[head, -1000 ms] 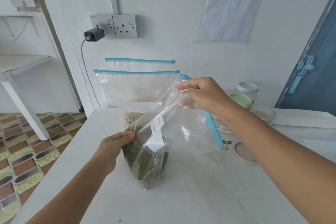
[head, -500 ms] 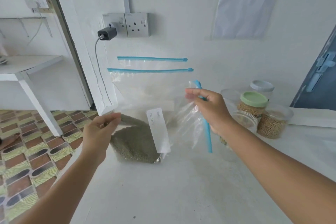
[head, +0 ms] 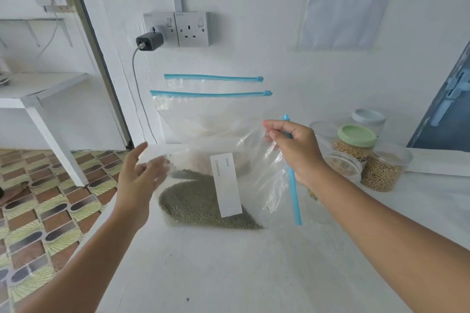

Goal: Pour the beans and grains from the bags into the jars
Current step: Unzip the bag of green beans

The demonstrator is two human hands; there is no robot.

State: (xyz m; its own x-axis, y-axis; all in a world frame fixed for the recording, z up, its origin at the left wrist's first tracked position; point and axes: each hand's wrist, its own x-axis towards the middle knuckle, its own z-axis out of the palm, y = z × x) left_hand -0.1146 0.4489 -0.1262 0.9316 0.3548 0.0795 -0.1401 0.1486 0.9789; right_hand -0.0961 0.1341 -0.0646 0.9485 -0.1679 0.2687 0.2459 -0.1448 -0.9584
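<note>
Crinkly clear bag (head: 256, 168) holds granular green beans (head: 201, 208).

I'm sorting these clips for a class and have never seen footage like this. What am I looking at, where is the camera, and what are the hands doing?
There is no machine: a person wears a wide-angle camera on the head, looking down at their own two bare hands. The right hand pinches the blue zip edge of a clear plastic bag of small green beans, which rests on the white table. The left hand is open beside the bag, blurred, holding nothing. Two more clear zip bags lean against the wall behind. To the right stand clear plastic jars of grain, one with a pale green lid.
</note>
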